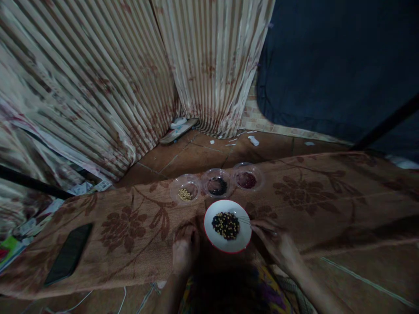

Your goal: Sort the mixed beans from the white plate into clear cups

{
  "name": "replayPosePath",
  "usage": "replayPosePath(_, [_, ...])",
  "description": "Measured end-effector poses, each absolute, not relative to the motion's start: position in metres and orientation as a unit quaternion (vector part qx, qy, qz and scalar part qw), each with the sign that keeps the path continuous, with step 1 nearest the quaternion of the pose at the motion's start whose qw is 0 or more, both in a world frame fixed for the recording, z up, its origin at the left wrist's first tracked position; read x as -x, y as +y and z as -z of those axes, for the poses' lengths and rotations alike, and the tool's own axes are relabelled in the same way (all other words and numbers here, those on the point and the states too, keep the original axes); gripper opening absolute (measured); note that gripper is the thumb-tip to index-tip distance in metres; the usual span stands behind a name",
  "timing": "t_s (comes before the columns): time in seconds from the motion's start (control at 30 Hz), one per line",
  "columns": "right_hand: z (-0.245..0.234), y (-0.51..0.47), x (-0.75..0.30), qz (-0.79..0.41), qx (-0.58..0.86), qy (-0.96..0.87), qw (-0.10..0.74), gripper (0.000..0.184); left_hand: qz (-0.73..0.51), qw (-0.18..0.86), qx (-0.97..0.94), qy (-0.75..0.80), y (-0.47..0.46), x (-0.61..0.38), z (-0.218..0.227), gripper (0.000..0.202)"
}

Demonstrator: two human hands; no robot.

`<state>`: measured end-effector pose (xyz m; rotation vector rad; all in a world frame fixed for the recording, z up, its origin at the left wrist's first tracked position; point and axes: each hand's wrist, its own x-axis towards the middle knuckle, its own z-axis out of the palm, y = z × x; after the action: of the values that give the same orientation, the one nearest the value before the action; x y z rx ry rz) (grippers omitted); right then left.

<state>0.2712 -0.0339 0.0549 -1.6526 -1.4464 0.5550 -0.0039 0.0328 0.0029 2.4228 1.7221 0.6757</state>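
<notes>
A white bowl with a red rim point(209, 239) stands in front of me on the cloth, holding a heap of mixed dark and yellow beans point(225, 225). My right hand point(273, 240) is at the bowl's right side, its fingers pinched on thin metal tweezers point(244, 219) whose tips reach over the bowl toward the heap. Left of the bowl, my left hand point(186, 246) rests on the cloth with curled fingers. Behind the bowl is a row of three clear plastic cups: one with yellow beans point(185, 194), one with black beans point(218, 186), one with dark red beans point(246, 179).
A brown flowered cloth point(131, 200) covers the narrow table. A dark phone point(68, 254) lies at its left end. Beyond the far edge, white scraps point(253, 140) and a board point(178, 131) are on the tiled floor, near striped curtains point(209, 65).
</notes>
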Motion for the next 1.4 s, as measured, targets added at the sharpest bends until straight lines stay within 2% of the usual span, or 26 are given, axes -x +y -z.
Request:
replayPosePath(0.83, [-0.048, -0.030, -0.275, -0.269, 0.655, -0.576, 0.409, 0.028, -0.244, 0.071, -0.790, 0.558, 0.035, 0.006, 0.002, 0.012])
replayPosePath(1.17, [-0.040, -0.030, -0.275, -0.291, 0.669, -0.520, 0.444, 0.030, -0.247, 0.061, -0.796, 0.550, 0.035, 0.006, 0.002, 0.012])
replayPosePath(1.4, [-0.035, -0.026, -0.275, -0.294, 0.708, -0.391, 0.510, 0.030, -0.255, 0.054, -0.795, 0.547, 0.035, 0.007, 0.002, 0.013])
